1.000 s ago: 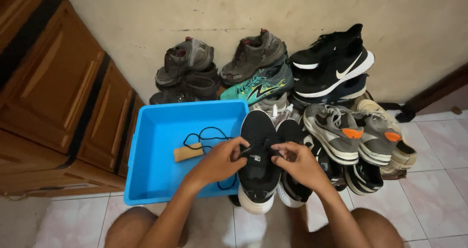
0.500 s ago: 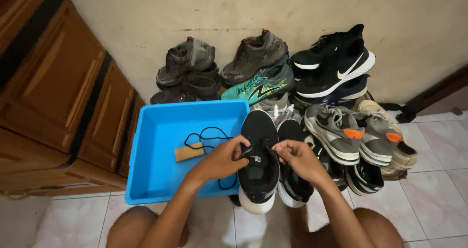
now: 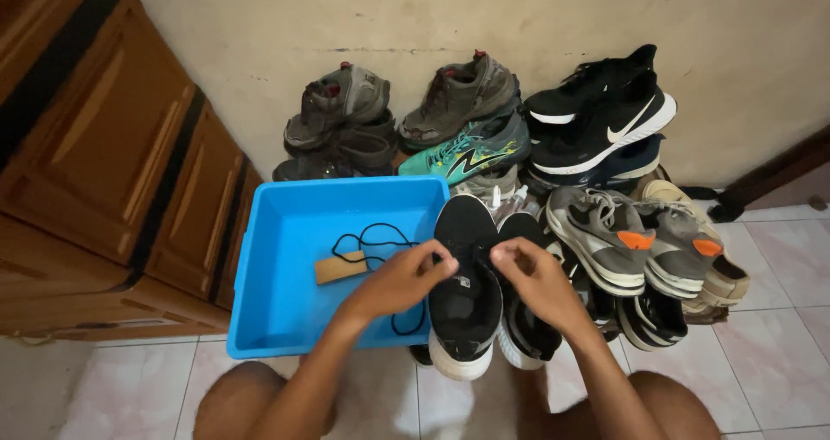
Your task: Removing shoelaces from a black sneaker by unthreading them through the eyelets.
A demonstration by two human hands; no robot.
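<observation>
Almost nothing has shifted over the last second: both hands keep to the same black sneaker [image 3: 465, 295], and only the fingers have crept a little closer together over its laced top. That shoe lies on the tiled floor [image 3: 778, 353] just beside the right wall of the blue plastic tub [image 3: 259, 302], toe toward the wall, with its white-edged heel nearest the person. Lying flat like this, it turns its upper side to the fingers.

On the shoe's left side, the left hand [image 3: 399, 282] has its thumb and fingers pinched together at the lacing. From the other side the right hand [image 3: 533, 277] pinches the same spot, fingertips bent inward. What exactly sits between the fingertips is too small to tell, though it looks like a lace or the edge of the tongue.

Inside the tub lies a loose black shoelace [image 3: 373, 243] in loops, next to a small tan tag-like piece [image 3: 341, 268]; one loop trails toward the left wrist. The tub keeps these small parts together and off the floor.

A second black sneaker [image 3: 524, 323] rests touching the first on its right. Behind them more shoes are heaped against the wall: grey hiking shoes [image 3: 339, 105], a teal running shoe [image 3: 467, 150], black trainers with white soles [image 3: 605, 116], and grey trainers with orange patches [image 3: 605, 241]. A wooden cabinet [image 3: 104, 163] stands at the left.
</observation>
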